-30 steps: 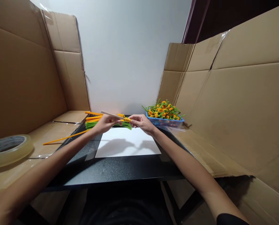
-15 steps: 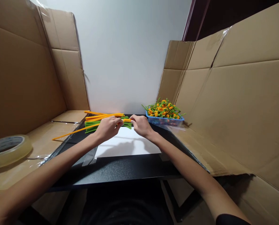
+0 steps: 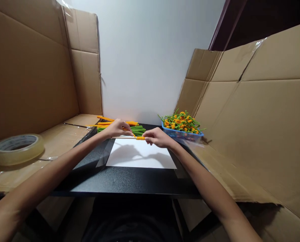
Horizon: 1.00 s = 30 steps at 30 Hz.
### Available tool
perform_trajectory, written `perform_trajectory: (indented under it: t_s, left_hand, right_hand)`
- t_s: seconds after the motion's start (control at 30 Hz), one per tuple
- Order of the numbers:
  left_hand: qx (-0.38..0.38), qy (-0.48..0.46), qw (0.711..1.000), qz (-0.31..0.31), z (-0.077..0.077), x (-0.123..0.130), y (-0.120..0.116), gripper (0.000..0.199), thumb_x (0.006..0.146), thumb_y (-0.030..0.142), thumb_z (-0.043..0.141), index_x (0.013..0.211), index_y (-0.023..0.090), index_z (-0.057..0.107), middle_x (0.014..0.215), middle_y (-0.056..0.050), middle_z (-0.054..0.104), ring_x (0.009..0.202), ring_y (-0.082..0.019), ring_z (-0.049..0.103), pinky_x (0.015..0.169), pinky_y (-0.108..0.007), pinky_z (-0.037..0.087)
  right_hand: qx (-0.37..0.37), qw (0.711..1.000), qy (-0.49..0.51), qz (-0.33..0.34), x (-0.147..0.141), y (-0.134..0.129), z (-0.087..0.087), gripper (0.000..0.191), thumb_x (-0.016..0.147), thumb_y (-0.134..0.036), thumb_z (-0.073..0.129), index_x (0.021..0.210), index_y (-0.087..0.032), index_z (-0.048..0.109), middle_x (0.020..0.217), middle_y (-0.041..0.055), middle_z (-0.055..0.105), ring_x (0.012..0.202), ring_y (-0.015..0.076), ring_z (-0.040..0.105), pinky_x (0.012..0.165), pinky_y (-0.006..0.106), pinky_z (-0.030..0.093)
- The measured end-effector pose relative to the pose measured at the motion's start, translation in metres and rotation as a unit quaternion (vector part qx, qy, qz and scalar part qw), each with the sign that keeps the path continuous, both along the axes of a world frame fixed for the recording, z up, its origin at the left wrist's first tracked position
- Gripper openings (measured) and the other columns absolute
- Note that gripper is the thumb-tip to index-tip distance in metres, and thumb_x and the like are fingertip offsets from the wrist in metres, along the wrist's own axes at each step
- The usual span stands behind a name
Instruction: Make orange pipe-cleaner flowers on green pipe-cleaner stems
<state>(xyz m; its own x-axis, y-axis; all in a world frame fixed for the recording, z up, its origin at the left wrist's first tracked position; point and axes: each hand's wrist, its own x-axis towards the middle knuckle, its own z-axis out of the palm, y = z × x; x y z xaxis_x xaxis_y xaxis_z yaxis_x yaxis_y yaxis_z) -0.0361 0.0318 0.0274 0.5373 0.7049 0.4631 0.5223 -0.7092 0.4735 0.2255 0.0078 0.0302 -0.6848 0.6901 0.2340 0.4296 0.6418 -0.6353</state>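
A thin pale stick (image 3: 123, 137) lies level above the white sheet, and an orange pipe cleaner (image 3: 140, 138) is coiled tightly around it. My right hand (image 3: 158, 137) is closed at the coil's right end, its fingers pinching the stick there. On the other side, my left hand (image 3: 117, 128) pinches the loose length of the orange pipe cleaner just left of the coil. Behind my left hand lie bundles of green pipe cleaners (image 3: 139, 129) and orange pipe cleaners (image 3: 132, 123), partly hidden by that hand.
A blue basket (image 3: 182, 135) full of orange-and-green pipe-cleaner flowers stands at the back right. White paper (image 3: 142, 159) lies on the black table (image 3: 129, 181). A tape roll (image 3: 17, 149) rests on cardboard at left. Cardboard walls (image 3: 270, 114) flank both sides.
Both hands have come slightly nearer, and the pale stick now shows left of the coil. The camera view has shifted, so the surroundings appear farther right.
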Motion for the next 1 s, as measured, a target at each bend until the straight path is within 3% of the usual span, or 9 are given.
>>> perform_trajectory:
  t_s: [0.1,0.2,0.43,0.53,0.63,0.73,0.8,0.9,1.0]
  left_hand:
    - [0.030,0.033,0.999,0.027,0.002,-0.001,0.000,0.024,0.079,0.042,0.074,0.078,0.018,0.081,0.070,-0.003,0.074,0.064,-0.014,0.062,0.058,-0.023,0.039]
    - [0.048,0.066,0.996,0.047,0.004,0.005,-0.007,0.016,0.082,0.032,0.071,0.083,0.020,0.081,0.075,-0.003,0.075,0.066,-0.014,0.062,0.062,-0.024,0.039]
    - [0.175,0.077,0.974,0.120,0.000,0.026,-0.030,0.013,0.086,0.027,0.068,0.083,0.022,0.080,0.078,-0.005,0.074,0.079,-0.020,0.065,0.069,-0.028,0.044]
    - [0.214,0.052,0.967,0.131,-0.003,0.028,-0.033,0.014,0.088,0.027,0.066,0.085,0.021,0.079,0.080,-0.005,0.074,0.081,-0.020,0.065,0.071,-0.029,0.046]
    - [0.230,0.020,0.965,0.123,-0.007,0.026,-0.028,0.016,0.090,0.024,0.063,0.088,0.021,0.078,0.083,-0.005,0.076,0.078,-0.019,0.065,0.073,-0.030,0.047]
    - [0.210,-0.005,0.971,0.115,-0.011,0.025,-0.021,0.017,0.090,0.024,0.063,0.086,0.019,0.078,0.079,-0.005,0.075,0.069,-0.017,0.063,0.067,-0.028,0.044]
    - [0.173,-0.033,0.979,0.103,-0.011,0.022,-0.016,0.019,0.089,0.028,0.064,0.083,0.017,0.079,0.073,-0.005,0.074,0.063,-0.014,0.060,0.061,-0.027,0.042]
    - [0.092,-0.068,0.993,0.031,-0.007,0.011,-0.009,0.025,0.087,0.036,0.066,0.084,0.015,0.079,0.073,-0.006,0.074,0.062,-0.013,0.060,0.057,-0.024,0.041]
    - [-0.003,-0.024,0.998,-0.051,0.001,-0.004,-0.003,0.029,0.082,0.044,0.071,0.085,0.016,0.081,0.073,-0.007,0.075,0.062,-0.013,0.061,0.054,-0.023,0.041]
  right_hand:
    - [0.150,0.979,-0.121,-0.070,-0.005,-0.007,0.001,0.025,0.079,-0.002,0.055,0.090,-0.012,0.075,0.066,0.0014,0.065,0.059,0.0096,0.051,0.060,0.022,0.033]
    - [0.234,0.950,-0.181,-0.097,-0.010,-0.011,0.000,0.027,0.080,-0.001,0.054,0.093,-0.012,0.075,0.075,0.0060,0.071,0.066,0.0129,0.056,0.063,0.025,0.032]
    - [0.281,0.919,-0.209,-0.180,-0.024,-0.020,-0.008,0.022,0.091,-0.011,0.051,0.101,-0.013,0.071,0.089,0.0134,0.075,0.079,0.0219,0.066,0.068,0.030,0.034]
    - [0.233,0.943,-0.095,-0.219,-0.023,-0.014,-0.010,0.018,0.091,-0.013,0.055,0.099,-0.014,0.071,0.085,0.0102,0.075,0.075,0.0196,0.066,0.070,0.029,0.040]
    - [0.062,0.967,0.087,-0.229,-0.018,-0.003,-0.010,0.009,0.087,-0.015,0.060,0.089,-0.014,0.069,0.068,0.0038,0.068,0.060,0.0140,0.060,0.064,0.027,0.044]
    - [-0.163,0.942,0.238,-0.169,-0.013,0.005,-0.009,0.009,0.079,-0.021,0.070,0.078,-0.013,0.066,0.063,0.0010,0.063,0.053,0.0090,0.053,0.057,0.023,0.043]
    - [-0.250,0.918,0.287,-0.113,-0.010,0.007,-0.008,0.019,0.071,-0.026,0.078,0.077,-0.012,0.066,0.065,0.0005,0.063,0.054,0.0065,0.050,0.056,0.021,0.042]
    - [-0.275,0.919,0.278,-0.045,-0.004,0.009,-0.006,0.031,0.066,-0.032,0.084,0.085,-0.012,0.070,0.065,-0.0003,0.062,0.056,0.0065,0.050,0.054,0.021,0.039]
    - [-0.216,0.961,0.174,0.018,0.004,0.010,-0.003,0.035,0.073,-0.039,0.079,0.093,-0.012,0.072,0.064,0.0004,0.063,0.057,0.0092,0.051,0.053,0.023,0.038]
